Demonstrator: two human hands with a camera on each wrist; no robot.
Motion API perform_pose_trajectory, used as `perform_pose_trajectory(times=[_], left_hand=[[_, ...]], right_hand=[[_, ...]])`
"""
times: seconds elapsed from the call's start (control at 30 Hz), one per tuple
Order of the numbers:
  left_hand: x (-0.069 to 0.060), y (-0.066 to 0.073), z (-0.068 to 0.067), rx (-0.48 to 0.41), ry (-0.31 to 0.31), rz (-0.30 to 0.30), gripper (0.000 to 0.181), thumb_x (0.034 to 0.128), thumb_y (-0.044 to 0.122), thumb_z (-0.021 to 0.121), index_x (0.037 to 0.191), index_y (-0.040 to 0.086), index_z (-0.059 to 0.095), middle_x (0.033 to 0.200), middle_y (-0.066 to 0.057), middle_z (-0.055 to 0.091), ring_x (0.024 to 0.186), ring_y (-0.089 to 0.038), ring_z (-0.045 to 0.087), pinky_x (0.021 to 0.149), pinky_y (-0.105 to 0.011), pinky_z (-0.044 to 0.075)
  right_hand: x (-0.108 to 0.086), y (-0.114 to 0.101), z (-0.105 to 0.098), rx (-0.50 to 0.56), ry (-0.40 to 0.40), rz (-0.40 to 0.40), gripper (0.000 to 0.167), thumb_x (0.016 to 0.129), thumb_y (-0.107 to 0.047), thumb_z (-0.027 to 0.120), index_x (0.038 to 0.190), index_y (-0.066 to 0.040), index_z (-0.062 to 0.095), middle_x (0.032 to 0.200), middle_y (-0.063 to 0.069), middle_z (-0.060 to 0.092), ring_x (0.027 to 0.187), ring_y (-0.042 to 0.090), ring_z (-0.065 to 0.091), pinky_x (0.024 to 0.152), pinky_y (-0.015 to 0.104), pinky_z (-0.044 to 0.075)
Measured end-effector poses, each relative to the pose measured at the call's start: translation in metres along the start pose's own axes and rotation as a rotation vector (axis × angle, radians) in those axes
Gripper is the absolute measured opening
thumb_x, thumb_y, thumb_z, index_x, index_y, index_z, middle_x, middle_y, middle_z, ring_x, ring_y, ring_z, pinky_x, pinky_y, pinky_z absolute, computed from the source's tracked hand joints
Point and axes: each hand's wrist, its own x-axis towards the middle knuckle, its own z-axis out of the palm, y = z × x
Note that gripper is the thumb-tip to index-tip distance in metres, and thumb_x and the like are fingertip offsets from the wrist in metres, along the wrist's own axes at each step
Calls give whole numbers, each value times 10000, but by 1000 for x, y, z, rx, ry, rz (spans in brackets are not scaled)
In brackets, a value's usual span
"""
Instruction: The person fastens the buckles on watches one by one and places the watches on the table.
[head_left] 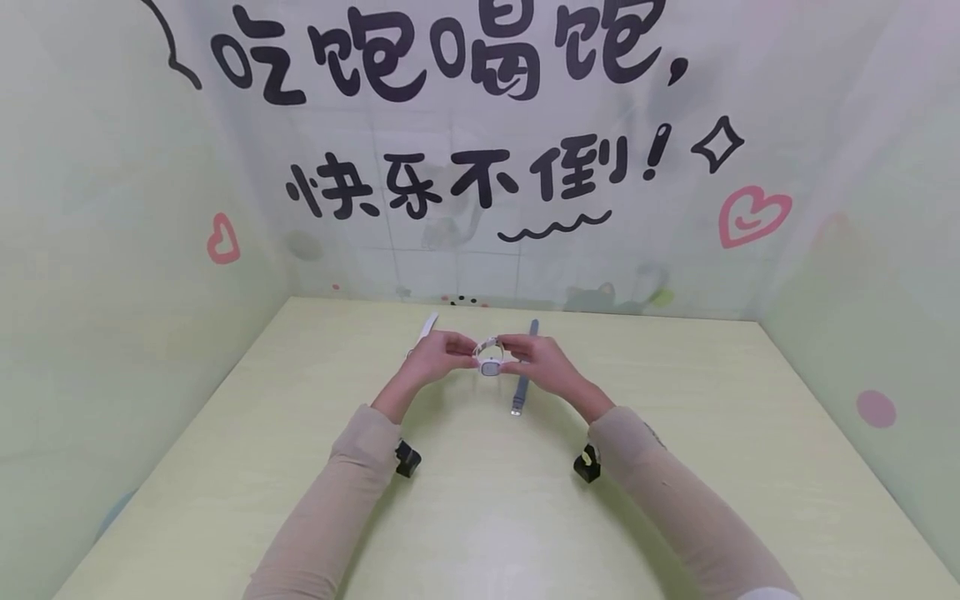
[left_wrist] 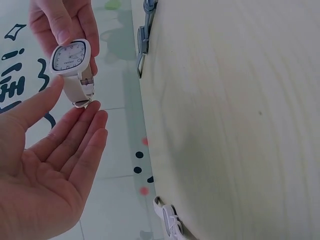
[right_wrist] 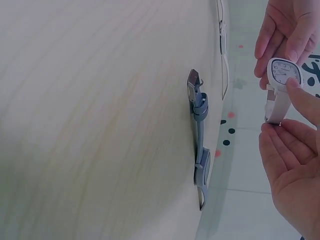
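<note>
Watchband looped, the white watch is above the far part of the table, where we pinch it from either side with our left hand and right hand; a blue-grey watch lies just right, a second white watch left.

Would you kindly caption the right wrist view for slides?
Left hand and right hand hold a white squarish watch; a blue-grey watch lies nearby.

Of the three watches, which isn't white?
The blue-grey strapped watch lying on the pale table. The square-faced white watch is held up; the other white watch lies farther left.
</note>
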Motion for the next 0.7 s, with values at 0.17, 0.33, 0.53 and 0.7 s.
perform_pose_trajectory(times=[0.17,0.33,0.53,0.7], left_hand=[[0,-3,1,31,12,-19,352,916,198,725,1228,43,673,1195,-137,723,1139,-277,678,1039,-453,500],[2,-8,3,65,22,-23,335,914,203,726,1207,46,687,1177,-128,733,1123,-269,688,1025,-448,505],[2,-11,3,88,33,-23,328,902,192,740,1185,31,696,1150,-132,742,1098,-268,702,1008,-437,518],[3,-13,3,112,31,-22,324,898,182,740,1180,27,697,1133,-133,747,1075,-261,710,995,-426,524]], right_hand=[[3,1,2,-29,-15,9,526,908,-138,726,1381,16,551,1405,207,581,1298,350,576,1071,400,486],[5,4,5,-17,-39,31,527,905,-132,729,1379,17,553,1407,207,579,1298,351,574,1077,401,481],[8,4,8,-31,-67,22,518,914,-126,716,1380,24,548,1405,216,577,1296,364,575,1076,408,483],[10,3,10,-52,-82,34,535,910,-141,720,1386,21,538,1415,212,569,1297,366,574,1078,407,483]])
